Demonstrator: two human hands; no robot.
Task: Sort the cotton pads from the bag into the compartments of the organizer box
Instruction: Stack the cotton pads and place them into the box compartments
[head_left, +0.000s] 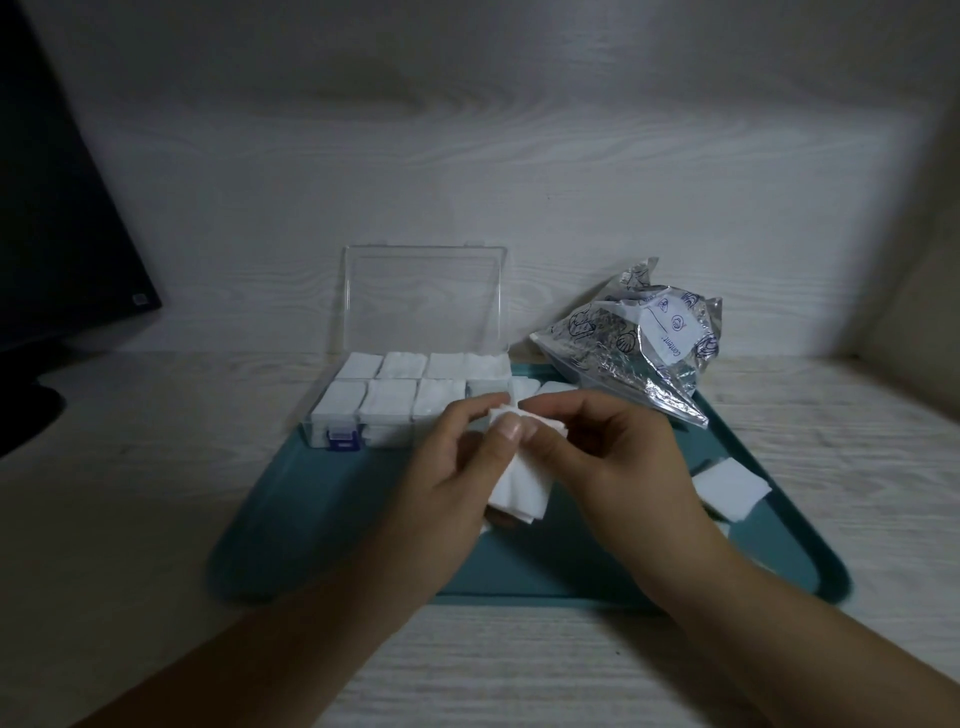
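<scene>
A small stack of cotton pads (519, 486) is gripped by the curled left hand (447, 467); its top edge is pinched by the right hand (613, 447) above the tray (322, 519) centre.

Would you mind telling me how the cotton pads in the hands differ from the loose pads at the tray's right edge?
The held cotton pads are pinched by the left hand and right hand; the loose pads lie untouched on the tray. The held ones hang upright, the loose ones flat. Both are white and square.
</scene>
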